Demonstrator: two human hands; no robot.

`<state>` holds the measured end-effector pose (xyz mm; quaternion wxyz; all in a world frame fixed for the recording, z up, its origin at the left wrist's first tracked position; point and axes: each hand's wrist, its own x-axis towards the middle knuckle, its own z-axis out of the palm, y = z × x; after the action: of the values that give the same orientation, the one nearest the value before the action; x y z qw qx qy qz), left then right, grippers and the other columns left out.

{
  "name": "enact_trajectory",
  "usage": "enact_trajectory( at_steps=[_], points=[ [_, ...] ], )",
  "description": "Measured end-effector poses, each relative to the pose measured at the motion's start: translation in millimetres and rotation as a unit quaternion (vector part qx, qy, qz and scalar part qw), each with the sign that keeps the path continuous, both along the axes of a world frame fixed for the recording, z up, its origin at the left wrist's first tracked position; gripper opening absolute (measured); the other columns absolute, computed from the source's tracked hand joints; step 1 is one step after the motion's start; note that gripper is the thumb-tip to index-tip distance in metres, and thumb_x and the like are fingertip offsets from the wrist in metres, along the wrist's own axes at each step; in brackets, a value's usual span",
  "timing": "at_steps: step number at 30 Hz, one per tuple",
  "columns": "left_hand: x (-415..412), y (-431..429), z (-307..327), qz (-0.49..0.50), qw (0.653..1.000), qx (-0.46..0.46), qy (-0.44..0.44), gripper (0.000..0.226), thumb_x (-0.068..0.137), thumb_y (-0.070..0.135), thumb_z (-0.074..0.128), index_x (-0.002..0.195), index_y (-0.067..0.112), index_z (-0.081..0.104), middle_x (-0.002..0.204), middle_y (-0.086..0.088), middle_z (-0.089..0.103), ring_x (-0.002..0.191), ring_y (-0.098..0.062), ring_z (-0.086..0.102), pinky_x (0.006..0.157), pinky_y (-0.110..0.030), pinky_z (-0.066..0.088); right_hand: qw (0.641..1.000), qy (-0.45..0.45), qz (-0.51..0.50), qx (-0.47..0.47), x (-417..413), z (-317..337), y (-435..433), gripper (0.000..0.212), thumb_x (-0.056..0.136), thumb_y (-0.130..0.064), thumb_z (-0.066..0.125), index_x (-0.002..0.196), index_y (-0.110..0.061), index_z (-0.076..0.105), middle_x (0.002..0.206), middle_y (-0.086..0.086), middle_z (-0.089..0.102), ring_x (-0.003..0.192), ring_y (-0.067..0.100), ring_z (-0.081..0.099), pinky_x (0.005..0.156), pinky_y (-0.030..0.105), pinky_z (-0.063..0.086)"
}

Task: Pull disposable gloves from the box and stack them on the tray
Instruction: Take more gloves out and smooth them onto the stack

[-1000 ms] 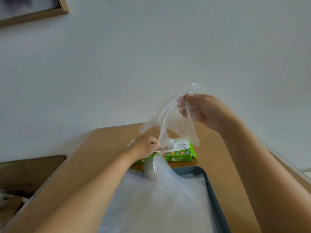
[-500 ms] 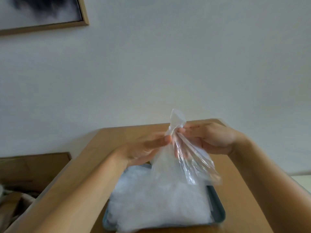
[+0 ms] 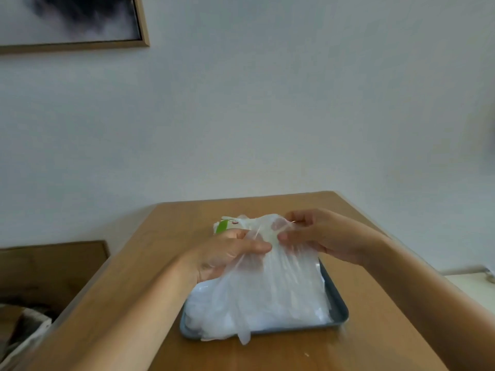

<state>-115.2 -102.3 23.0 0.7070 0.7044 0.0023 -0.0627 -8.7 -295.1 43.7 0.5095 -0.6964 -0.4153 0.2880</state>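
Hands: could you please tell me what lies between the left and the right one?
In the head view, only the glove, its top bunched, lies between the left hand and the right hand; both pinch it over the tray.

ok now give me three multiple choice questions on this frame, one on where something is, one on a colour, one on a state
1. Where is the glove box?
A) beyond the left hand, at the tray's far end
B) on the floor
C) hung on the wall

2. What colour is the rim of the tray?
A) red
B) yellow
C) blue-grey

3. How is the top glove held?
A) lying untouched
B) pinched by both hands
C) by the left hand alone

Answers:
1 A, its green corner peeks out past the left hand's knuckles.
2 C, the bare rim shows blue-grey.
3 B, the left hand and the right hand each pinch its upper edge.
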Motion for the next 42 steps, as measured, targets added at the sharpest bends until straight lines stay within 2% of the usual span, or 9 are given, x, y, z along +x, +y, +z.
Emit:
enact_trajectory(
  at_steps=[4,7,12,16,23,28,34,38,42],
  points=[
    [-13.7,15.3,4.7,-0.156,0.986,-0.042,-0.028,0.055,0.065,0.025,0.087,0.110,0.002,0.063,0.105,-0.012,0.067,0.101,-0.024,0.064,0.092,-0.035,0.050,0.998,-0.035,-0.004,0.042,-13.1,2.1,6.0,0.019,0.080,-0.032,0.074,0.080,-0.013,0.071,0.076,0.007,0.062,0.071,0.020,0.055,0.071,0.029,0.051],
    [-15.9,21.3,8.9,-0.217,0.970,-0.098,-0.048,0.033,0.082,0.022,0.073,0.113,0.011,0.067,0.110,-0.004,0.069,0.107,-0.016,0.063,0.095,-0.029,0.048,0.995,-0.081,0.033,0.057,-28.0,15.9,10.5,0.015,0.088,-0.019,0.066,0.073,-0.023,0.068,0.067,-0.004,0.059,0.060,0.010,0.053,0.060,0.018,0.046],
    [-26.0,36.4,19.3,-0.068,0.994,-0.064,-0.052,0.048,0.047,0.036,0.096,0.083,0.010,0.077,0.080,-0.005,0.072,0.073,-0.015,0.069,0.072,-0.028,0.056,0.988,-0.136,0.042,0.064,-45.9,46.5,19.3,0.014,0.095,-0.013,0.056,0.081,-0.011,0.059,0.060,-0.013,0.055,0.051,0.011,0.047,0.048,0.017,0.041],
    [-35.6,53.6,40.9,-0.049,0.996,-0.065,-0.043,0.052,0.044,0.029,0.097,0.085,0.005,0.076,0.080,-0.011,0.073,0.070,-0.020,0.071,0.066,-0.030,0.057,0.991,-0.092,0.009,0.092,-44.3,52.1,21.2,0.017,0.096,-0.013,0.053,0.081,-0.007,0.057,0.052,-0.015,0.053,0.036,0.002,0.033,0.056,0.021,0.028],
    [-17.7,66.8,37.4,0.037,0.985,0.150,0.076,0.023,0.072,0.013,0.080,0.086,0.004,0.064,0.080,-0.009,0.064,0.066,-0.014,0.062,0.063,-0.022,0.054,0.987,-0.148,-0.062,0.002,-2.9,6.7,21.1,0.013,0.091,-0.012,0.062,0.099,-0.020,0.068,0.066,-0.008,0.057,0.050,0.009,0.042,0.047,0.017,0.036],
    [3.3,66.4,10.3,0.067,0.937,0.316,0.131,0.029,0.073,0.014,0.081,0.063,0.015,0.054,0.060,0.003,0.052,0.051,-0.005,0.047,0.050,-0.017,0.037,0.987,-0.126,-0.056,-0.079,22.7,-38.9,22.6,0.018,0.089,-0.014,0.064,0.100,-0.028,0.068,0.075,-0.002,0.050,0.050,0.008,0.041,0.047,0.017,0.036],
    [10.1,78.2,-0.4,0.128,0.863,0.436,0.220,0.020,0.075,0.015,0.081,0.078,0.013,0.061,0.069,-0.003,0.052,0.054,-0.012,0.043,0.045,-0.018,0.036,0.978,-0.145,-0.068,-0.135,31.5,-71.2,26.0,0.016,0.090,-0.013,0.063,0.102,-0.021,0.067,0.079,-0.003,0.046,0.047,0.007,0.043,0.047,0.016,0.038],
    [7.6,62.3,-4.2,0.300,0.748,0.589,0.067,0.013,0.086,0.012,0.064,0.092,0.021,0.057,0.089,0.004,0.058,0.075,-0.013,0.051,0.064,-0.022,0.038,0.969,-0.190,-0.076,-0.141,34.3,-78.8,28.2,0.018,0.090,-0.010,0.062,0.107,-0.015,0.064,0.080,-0.004,0.048,0.045,0.007,0.044,0.045,0.015,0.039],
    [5.0,4.9,-21.9,0.266,0.793,0.541,-0.088,0.010,0.088,0.017,0.060,0.087,0.026,0.056,0.069,0.012,0.053,0.066,-0.008,0.051,0.059,-0.022,0.038,0.970,-0.173,-0.090,-0.147,34.6,-82.8,29.8,0.017,0.089,-0.008,0.061,0.104,-0.014,0.064,0.081,-0.003,0.049,0.038,0.005,0.046,0.043,0.017,0.040]
  ],
)
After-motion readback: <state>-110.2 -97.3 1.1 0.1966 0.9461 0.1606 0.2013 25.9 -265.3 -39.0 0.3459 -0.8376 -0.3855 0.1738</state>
